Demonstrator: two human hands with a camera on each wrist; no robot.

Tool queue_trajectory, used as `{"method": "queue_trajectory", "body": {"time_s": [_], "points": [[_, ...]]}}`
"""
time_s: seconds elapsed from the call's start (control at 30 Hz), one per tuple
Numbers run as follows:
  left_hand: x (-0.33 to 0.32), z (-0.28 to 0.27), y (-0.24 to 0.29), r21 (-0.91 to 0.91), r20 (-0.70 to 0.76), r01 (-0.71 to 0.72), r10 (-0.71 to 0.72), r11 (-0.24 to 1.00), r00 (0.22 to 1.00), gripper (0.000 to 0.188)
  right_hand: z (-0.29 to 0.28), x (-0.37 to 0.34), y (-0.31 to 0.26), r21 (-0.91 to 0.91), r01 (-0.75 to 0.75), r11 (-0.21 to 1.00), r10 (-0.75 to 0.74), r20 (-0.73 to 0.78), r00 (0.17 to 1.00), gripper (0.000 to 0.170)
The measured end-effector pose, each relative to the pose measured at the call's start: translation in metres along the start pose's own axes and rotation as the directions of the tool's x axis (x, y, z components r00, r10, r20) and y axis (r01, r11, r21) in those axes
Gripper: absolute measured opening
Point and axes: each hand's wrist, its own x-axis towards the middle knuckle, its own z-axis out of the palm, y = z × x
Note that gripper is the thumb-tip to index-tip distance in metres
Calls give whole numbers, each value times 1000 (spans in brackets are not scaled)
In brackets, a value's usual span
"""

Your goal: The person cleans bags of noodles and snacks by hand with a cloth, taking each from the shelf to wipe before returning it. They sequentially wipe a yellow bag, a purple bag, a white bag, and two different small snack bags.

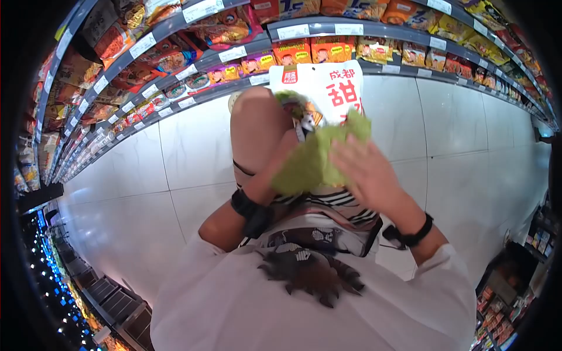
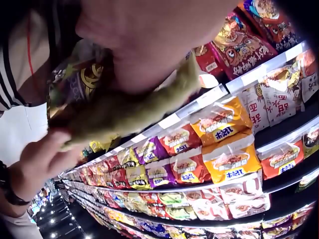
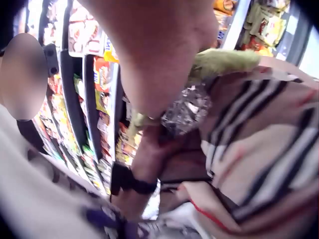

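Observation:
The left hand is partly covered by a green cloth in the head view. In the right wrist view, the left hand grips a shiny foil package, its fingertips blurred. The right hand lies with extended fingers on the cloth's right part. The left wrist view shows the right hand at the near end of the cloth. A colourful package shows beyond the cloth, beside the bent knee. Beyond it is a white bag with red characters.
Curved shelves of snack bags run across the front and left. Pale floor tiles surround the crouching person, whose knee stands left of the cloth. More shelves appear in the left wrist view. A dark object is at right.

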Motion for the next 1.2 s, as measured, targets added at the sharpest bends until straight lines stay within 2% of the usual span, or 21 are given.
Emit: {"method": "queue_trajectory", "body": {"time_s": [0.03,0.07,0.17,0.23,0.27,0.3,0.37,0.4,0.43,0.5,0.57,0.63,0.7,0.73,0.77,0.8,0.83,0.9,1.0,1.1,1.2], "points": [[-4,7,-8,448,122,-341,322,826,939,31,-4,11,4,-39,-83,996,79,-97,992,61],[-9,20,8,-198,-153,1,-32,980,988,38,-6,27,8,-11,-170,985,165,-189,968,56],[18,19,76,-465,1,404,-456,788,890,42,-3,59,12,-32,-150,988,139,-221,965,49],[4,6,69,-358,16,446,-472,820,881,42,-2,47,-3,-12,-45,999,43,-137,990,49],[-9,2,48,164,-57,118,-109,979,992,44,-3,37,-11,6,48,999,-48,-56,997,49],[-15,-2,36,631,78,-245,254,736,964,45,-5,32,-10,26,136,990,-137,23,990,49],[-3,1,66,777,-96,-25,159,629,983,38,-7,30,19,-2,110,994,-110,10,994,53],[8,-4,86,206,-134,294,-270,933,953,35,-12,36,38,-14,-46,999,45,-91,995,55],[12,-1,97,-417,112,579,-593,700,798,32,-17,37,44,-12,-207,978,201,-189,961,57],[11,11,82,-584,38,444,-523,680,851,33,-16,47,35,-46,-165,985,151,-223,963,59],[11,5,90,-398,75,495,-510,773,857,32,-5,56,14,-54,30,998,-39,-166,985,60],[-1,9,71,-93,-126,224,-235,970,964,25,2,49,-19,175,-170,970,172,5,985,56],[-2,7,88,598,-50,151,-151,788,987,24,11,31,-7,99,211,972,-206,-65,977,50],[-1,3,91,843,5,68,-135,533,991,24,6,32,4,11,132,991,-132,-29,991,50],[0,0,90,845,3,67,-131,530,991,24,0,37,15,7,135,991,-135,-33,990,50],[-2,-1,88,296,-3,325,-340,898,940,26,-8,40,26,-4,-22,1000,21,-142,990,52],[-2,1,85,-380,134,495,-483,781,865,28,-14,42,32,-2,-181,984,174,-254,951,54],[-10,17,68,-436,103,477,-485,763,869,29,-10,49,20,9,-94,996,93,-227,969,55],[-4,12,69,-306,-350,19,-130,952,928,28,12,37,-10,102,189,977,-183,-70,981,57],[-9,-5,54,-432,-165,169,-262,886,951,36,-7,24,1,-28,324,946,-323,42,946,57],[-5,-4,86,-657,-55,282,-418,699,907,42,-10,22,19,-139,-42,989,37,-42,998,55]]}}
